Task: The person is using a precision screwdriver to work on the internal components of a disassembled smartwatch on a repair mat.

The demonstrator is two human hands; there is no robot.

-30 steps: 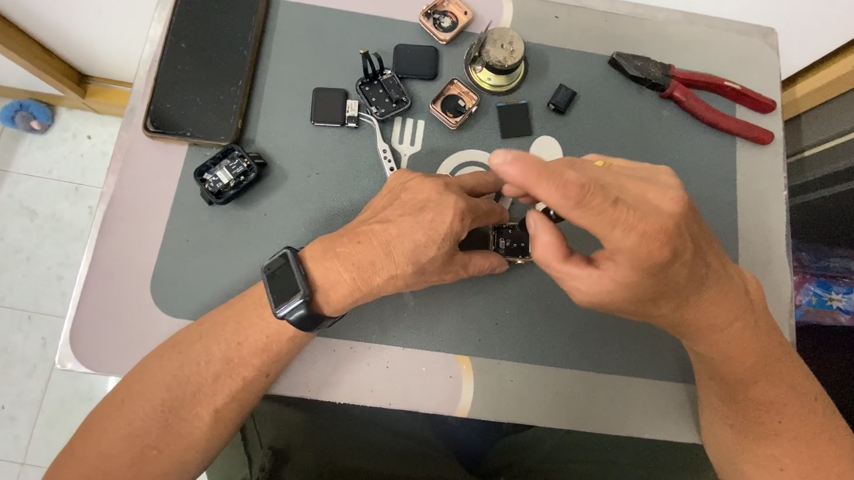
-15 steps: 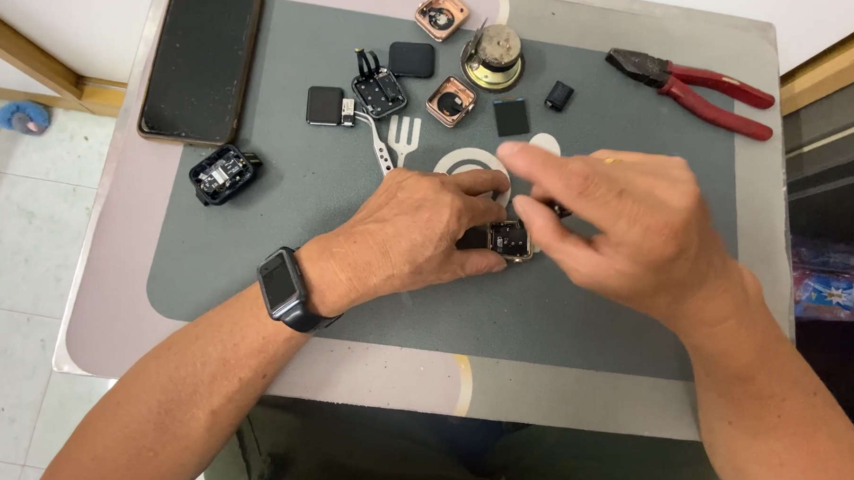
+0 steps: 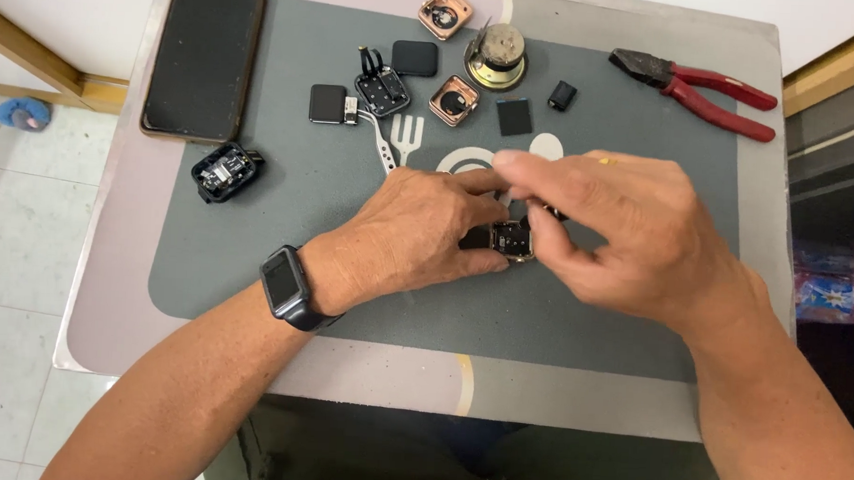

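Watch case [image 3: 512, 240] (innards exposed) between hands.

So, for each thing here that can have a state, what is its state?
small watch case: open, insides showing, held between both hands.
left hand: gripping the case.
right hand: fingers pinched at the case.
phone: screen dark, lying flat.
pliers: shut, lying on the table.
copper case: open, insides showing.
wristwatch: screen dark, worn on the left wrist.
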